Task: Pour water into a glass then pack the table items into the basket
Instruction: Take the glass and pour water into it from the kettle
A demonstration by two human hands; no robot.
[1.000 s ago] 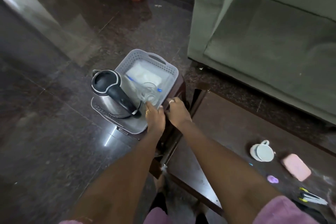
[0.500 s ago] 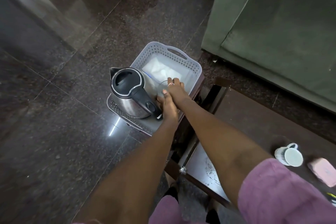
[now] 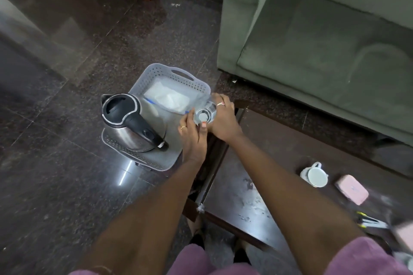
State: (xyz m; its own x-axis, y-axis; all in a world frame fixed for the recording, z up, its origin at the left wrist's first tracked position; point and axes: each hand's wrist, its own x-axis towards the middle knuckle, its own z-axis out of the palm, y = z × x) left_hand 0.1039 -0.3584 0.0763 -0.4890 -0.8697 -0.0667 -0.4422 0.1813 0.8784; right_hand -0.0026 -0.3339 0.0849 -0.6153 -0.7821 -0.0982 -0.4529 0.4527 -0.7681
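Glass point(image 3: 204, 114) now raised off basket point(image 3: 156, 73) rim — clasped between left grip point(image 3: 193, 134), right grip point(image 3: 223, 118).

Two bare forearms, no sleeves below elbow. Left hand point(image 3: 192, 135): thin gold ring point(image 3: 182, 127) on one finger, nail of thumb painted orange-pink. Right hand point(image 3: 224, 118): ring with small pinkish stone point(image 3: 220, 103). Thin bracelet or thread at left arm near bottom edge, blurred. Mauve-pink clothing point(image 3: 366, 259) at lower frame. Dark footwear below, unclear.
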